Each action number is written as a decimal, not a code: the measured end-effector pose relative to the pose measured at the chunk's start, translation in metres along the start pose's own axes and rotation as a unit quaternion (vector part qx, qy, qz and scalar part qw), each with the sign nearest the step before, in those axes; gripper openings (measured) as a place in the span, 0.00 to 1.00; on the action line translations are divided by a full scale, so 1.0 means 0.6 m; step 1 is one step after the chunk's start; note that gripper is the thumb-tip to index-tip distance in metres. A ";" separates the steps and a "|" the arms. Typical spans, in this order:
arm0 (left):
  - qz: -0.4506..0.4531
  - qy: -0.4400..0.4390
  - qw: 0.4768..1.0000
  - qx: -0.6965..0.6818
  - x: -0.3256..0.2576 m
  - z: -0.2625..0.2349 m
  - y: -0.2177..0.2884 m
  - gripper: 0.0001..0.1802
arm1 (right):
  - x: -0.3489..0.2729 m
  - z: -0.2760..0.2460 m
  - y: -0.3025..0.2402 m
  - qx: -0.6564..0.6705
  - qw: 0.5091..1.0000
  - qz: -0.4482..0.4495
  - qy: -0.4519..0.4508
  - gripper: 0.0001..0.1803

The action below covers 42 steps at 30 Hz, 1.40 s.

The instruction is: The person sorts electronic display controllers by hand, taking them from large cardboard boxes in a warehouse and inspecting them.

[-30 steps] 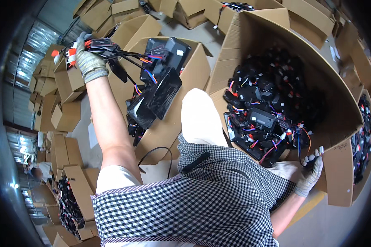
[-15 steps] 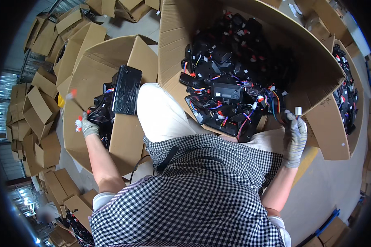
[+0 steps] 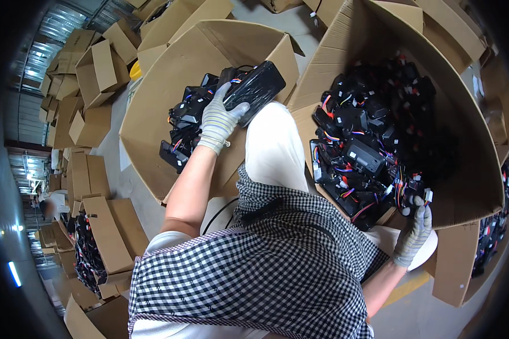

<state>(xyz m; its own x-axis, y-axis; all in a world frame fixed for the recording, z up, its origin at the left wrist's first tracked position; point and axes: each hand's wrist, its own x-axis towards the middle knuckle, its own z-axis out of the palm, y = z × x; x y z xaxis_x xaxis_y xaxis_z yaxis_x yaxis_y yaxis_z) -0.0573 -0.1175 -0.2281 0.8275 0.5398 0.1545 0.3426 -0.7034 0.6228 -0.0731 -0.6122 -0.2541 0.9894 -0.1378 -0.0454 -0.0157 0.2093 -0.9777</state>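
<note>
Left of our white-trousered knee (image 3: 272, 147), an open brown cardboard box (image 3: 169, 73) holds black plastic units (image 3: 188, 110) with coloured wires. Our left grey-gloved hand (image 3: 218, 121) is at the flat, glossy black rectangular slab (image 3: 263, 87) just beside the knee; we cannot tell whether that grip is clamped or loose. The slab slants at the box's edge, seemingly propped within reach. Right of the knee, by a larger brown cardboard box (image 3: 316, 73), our right grey-gloved hand (image 3: 414, 234) has its grip pinched on a small white plug (image 3: 428, 196), probably keeping it clear of the heap (image 3: 367, 155).
</note>
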 end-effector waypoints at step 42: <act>0.298 -0.311 0.897 -0.099 -0.095 0.501 0.240 0.11 | 0.250 0.005 -0.021 -0.574 0.748 0.016 -0.334 0.12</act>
<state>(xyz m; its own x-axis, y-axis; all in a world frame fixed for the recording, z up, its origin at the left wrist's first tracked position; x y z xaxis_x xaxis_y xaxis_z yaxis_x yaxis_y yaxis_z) 0.0787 -0.3885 -0.3776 0.9465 -0.3111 0.0860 -0.2786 -0.6527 0.7046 0.0761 -0.6326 -0.2477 0.8314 0.4440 -0.3341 0.2249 -0.8187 -0.5283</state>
